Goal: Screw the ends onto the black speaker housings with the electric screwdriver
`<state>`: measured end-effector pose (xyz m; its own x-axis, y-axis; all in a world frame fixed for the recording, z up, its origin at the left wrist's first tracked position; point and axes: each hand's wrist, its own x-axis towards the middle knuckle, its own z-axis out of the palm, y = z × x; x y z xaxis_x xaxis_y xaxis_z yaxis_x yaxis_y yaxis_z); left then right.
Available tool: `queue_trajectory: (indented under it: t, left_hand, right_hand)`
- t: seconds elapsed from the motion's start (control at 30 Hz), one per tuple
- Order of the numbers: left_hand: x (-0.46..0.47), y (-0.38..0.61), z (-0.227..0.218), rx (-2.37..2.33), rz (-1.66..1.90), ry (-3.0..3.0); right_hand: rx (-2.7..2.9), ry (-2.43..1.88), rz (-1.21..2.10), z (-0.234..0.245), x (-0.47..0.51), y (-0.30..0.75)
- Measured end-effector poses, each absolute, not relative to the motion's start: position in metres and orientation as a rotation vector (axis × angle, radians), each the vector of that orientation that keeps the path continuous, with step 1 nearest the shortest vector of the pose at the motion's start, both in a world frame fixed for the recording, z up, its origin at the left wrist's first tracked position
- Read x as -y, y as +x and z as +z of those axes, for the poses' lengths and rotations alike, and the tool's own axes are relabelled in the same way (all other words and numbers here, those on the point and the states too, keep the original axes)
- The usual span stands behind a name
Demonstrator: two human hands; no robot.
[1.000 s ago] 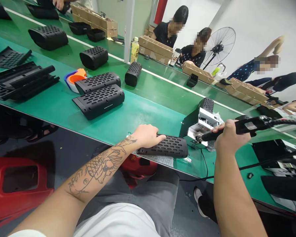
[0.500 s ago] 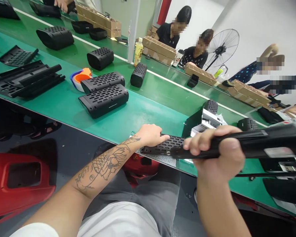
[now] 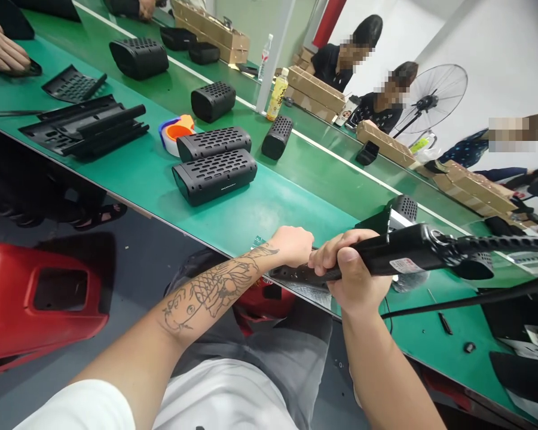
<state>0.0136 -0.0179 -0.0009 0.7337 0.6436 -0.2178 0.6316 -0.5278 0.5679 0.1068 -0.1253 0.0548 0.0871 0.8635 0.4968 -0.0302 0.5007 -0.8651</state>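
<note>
At the table's front edge, my left hand (image 3: 293,246) is closed on a black perforated casing (image 3: 296,273), its fingers partly hidden behind my right hand. My right hand (image 3: 356,269) wraps round a black electric screwdriver (image 3: 401,248), which lies nearly level with its nose pointing left over the casing. A coiled black cord (image 3: 497,243) runs from the screwdriver's rear to the right. The screwdriver's tip is hard to make out against the casing. Just left of my left hand lies a small clear plastic piece (image 3: 259,241).
Finished-looking black perforated housings (image 3: 215,178) stand left of centre beside an orange and white tape roll (image 3: 177,134). Loose black shells (image 3: 89,125) lie farther left, near a co-worker's hand (image 3: 2,48). A thick black cable (image 3: 466,295) crosses the right side. Red stool (image 3: 78,239) at left.
My right hand has drawn the screwdriver leftward and closer to my left hand, over the casing. The view has shifted, so the table's things appear farther right.
</note>
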Motion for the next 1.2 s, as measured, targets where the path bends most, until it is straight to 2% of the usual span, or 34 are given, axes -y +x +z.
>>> queue_trajectory:
  t: [0.23,0.83,1.0,1.07,1.2]
  left_hand:
    - [0.014,0.012,-0.001,-0.892,-0.013,2.300]
    - [0.012,0.014,0.004,-0.951,-0.063,2.313]
    - [0.013,0.012,0.000,-1.010,0.065,2.254]
    - [0.018,0.000,-0.006,-1.025,0.245,2.177]
    - [0.041,-0.044,-0.040,-0.622,0.675,2.160]
  right_hand:
    - [1.471,-0.701,0.910,0.047,0.125,0.116]
    - [1.445,-0.733,1.017,0.036,0.119,0.123]
    - [1.427,-0.721,0.963,0.036,0.125,0.116]
    - [1.386,-0.721,0.914,0.044,0.127,0.121]
    - [1.205,-0.827,0.633,0.071,0.120,0.178]
